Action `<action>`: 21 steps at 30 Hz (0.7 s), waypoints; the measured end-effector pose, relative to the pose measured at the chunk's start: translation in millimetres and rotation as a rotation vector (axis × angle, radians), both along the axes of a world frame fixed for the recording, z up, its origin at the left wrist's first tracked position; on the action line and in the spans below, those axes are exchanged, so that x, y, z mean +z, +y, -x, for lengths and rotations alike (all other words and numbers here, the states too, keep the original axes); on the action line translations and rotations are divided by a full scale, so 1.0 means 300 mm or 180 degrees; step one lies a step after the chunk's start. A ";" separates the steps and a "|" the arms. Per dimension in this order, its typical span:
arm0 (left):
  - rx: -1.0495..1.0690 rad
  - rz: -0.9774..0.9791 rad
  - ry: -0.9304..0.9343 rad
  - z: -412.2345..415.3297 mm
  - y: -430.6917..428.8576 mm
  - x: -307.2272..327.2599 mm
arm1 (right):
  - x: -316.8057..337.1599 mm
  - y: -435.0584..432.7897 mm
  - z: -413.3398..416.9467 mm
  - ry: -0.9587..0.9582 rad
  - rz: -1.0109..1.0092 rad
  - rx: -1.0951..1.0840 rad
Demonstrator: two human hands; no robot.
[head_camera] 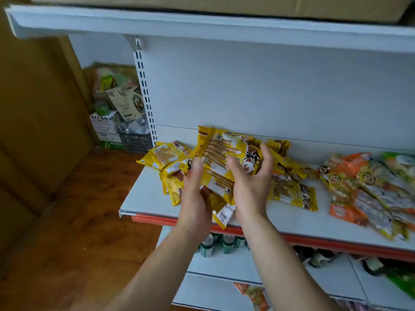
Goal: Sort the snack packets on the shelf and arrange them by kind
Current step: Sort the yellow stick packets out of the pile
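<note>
A bunch of yellow wafer-roll packets (221, 153) is held up over the white shelf (292, 221). My left hand (194, 191) grips the bunch from its left side, thumb on top. My right hand (249, 182) holds it from the right, with fingers curled over the upper packet. More of the same yellow packets lie loose on the shelf, at the left (162, 154) and at the right (292, 193). A heap of orange and yellow snack packets (368, 189) lies at the shelf's right end.
Green cans (207, 244) stand on the lower shelf under my hands. The shelf above (202, 21) overhangs and carries cardboard boxes. At the left stand large cartons (38, 104) and a pile of goods with a dark crate (134, 141) on the wooden floor.
</note>
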State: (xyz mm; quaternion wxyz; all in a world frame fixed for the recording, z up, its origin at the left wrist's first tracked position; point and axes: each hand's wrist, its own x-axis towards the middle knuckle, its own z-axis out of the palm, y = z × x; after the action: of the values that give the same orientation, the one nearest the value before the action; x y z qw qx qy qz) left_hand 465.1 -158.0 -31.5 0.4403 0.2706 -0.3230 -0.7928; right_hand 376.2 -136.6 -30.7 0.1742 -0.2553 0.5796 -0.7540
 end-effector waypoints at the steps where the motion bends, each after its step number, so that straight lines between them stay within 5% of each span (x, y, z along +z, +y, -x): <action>1: 0.0115 0.0003 -0.0331 0.001 -0.004 -0.012 | -0.008 -0.003 -0.004 0.0248 -0.0214 0.0097; 6: 0.0710 -0.0322 -0.0587 -0.023 -0.061 -0.069 | -0.057 0.005 -0.017 0.0753 -0.1000 0.0784; 9: 0.1349 -0.0133 -0.0609 -0.083 -0.167 -0.052 | -0.109 0.069 0.049 0.1344 -0.1699 0.0465; 12: 0.2020 0.0829 -0.1179 -0.152 -0.280 -0.030 | -0.172 0.143 0.114 0.2112 -0.2752 0.0247; 15: 0.2273 0.1715 -0.2194 -0.153 -0.355 -0.032 | -0.207 0.152 0.124 0.2246 -0.3341 0.0433; 18: 0.2240 0.2487 -0.3140 -0.125 -0.423 -0.071 | -0.215 0.125 0.121 0.2150 -0.3248 0.0566; 21: 0.1963 0.3324 -0.3667 -0.085 -0.505 -0.116 | -0.217 0.120 0.134 0.1436 -0.2834 0.0759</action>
State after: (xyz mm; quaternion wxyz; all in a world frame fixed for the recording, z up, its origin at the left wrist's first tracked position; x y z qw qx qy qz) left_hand 490.6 -309.4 -66.2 0.4724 0.4709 -0.7348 -0.1228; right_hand 335.9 -100.6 -95.7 0.2214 -0.3770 0.8346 -0.3351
